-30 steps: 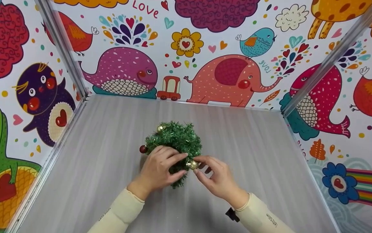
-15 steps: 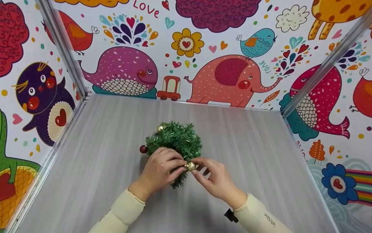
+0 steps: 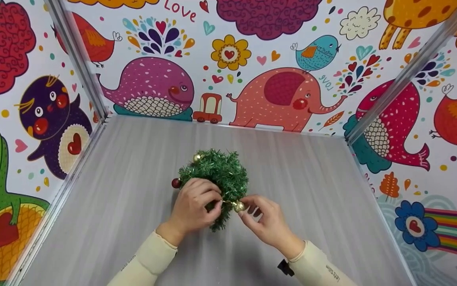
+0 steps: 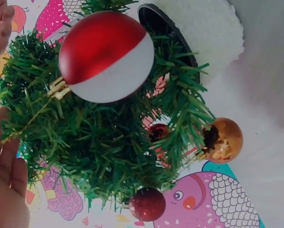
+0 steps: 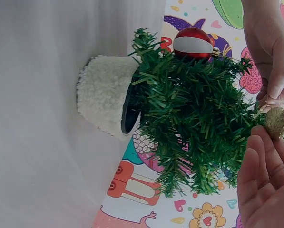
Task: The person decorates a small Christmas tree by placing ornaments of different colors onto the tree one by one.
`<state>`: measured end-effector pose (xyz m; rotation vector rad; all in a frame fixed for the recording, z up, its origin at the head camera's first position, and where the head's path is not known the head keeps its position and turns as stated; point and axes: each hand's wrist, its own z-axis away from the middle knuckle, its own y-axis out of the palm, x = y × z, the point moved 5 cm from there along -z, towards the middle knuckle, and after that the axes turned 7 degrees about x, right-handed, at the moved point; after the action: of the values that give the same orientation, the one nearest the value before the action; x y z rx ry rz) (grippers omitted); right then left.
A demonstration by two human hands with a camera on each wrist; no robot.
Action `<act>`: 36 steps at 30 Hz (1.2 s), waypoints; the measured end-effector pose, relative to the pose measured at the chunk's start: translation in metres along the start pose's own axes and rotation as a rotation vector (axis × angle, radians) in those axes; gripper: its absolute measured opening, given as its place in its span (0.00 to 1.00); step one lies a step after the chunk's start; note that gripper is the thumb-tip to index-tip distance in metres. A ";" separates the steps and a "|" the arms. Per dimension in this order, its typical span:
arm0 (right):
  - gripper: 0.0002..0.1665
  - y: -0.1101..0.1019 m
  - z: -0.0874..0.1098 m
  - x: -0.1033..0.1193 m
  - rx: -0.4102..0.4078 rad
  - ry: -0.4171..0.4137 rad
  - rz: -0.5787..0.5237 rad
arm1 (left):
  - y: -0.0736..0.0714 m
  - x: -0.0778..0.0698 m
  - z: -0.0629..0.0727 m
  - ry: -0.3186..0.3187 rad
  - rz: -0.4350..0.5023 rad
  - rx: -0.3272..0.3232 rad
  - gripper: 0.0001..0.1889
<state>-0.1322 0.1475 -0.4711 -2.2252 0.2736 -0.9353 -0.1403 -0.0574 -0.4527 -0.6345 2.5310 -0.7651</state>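
A small artificial Christmas tree with green tinsel branches stands in a fluffy white pot. On the near side of the tree, my right hand pinches a glittery gold ball ornament between thumb and fingers. My left hand pinches the ornament's thin gold string, which runs taut between both hands. A red and white ball hangs large in the left wrist view. A dark red ball and a shiny gold ball hang on the tree's left and far sides.
The tree stands on a grey wood-grain table. Walls printed with cartoon animals enclose the table at the back and sides, with metal posts at the corners. A black clip sits by the right sleeve.
The left fingertips came to the gold ball's top, then drew back left, and the string now shows stretched between the hands. The right hand keeps the ball, shifted slightly right.
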 end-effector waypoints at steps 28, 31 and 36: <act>0.10 0.011 -0.005 0.004 -0.019 -0.024 -0.036 | 0.005 -0.006 -0.005 0.006 0.017 0.047 0.04; 0.10 0.013 -0.008 0.007 -0.022 -0.041 -0.033 | 0.006 -0.006 -0.005 -0.002 0.013 0.057 0.04; 0.09 0.019 -0.013 0.009 -0.024 -0.061 -0.018 | 0.007 -0.007 -0.005 -0.008 0.018 0.070 0.03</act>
<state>-0.1334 0.1229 -0.4720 -2.2773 0.2387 -0.8761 -0.1394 -0.0466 -0.4519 -0.5898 2.4872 -0.8395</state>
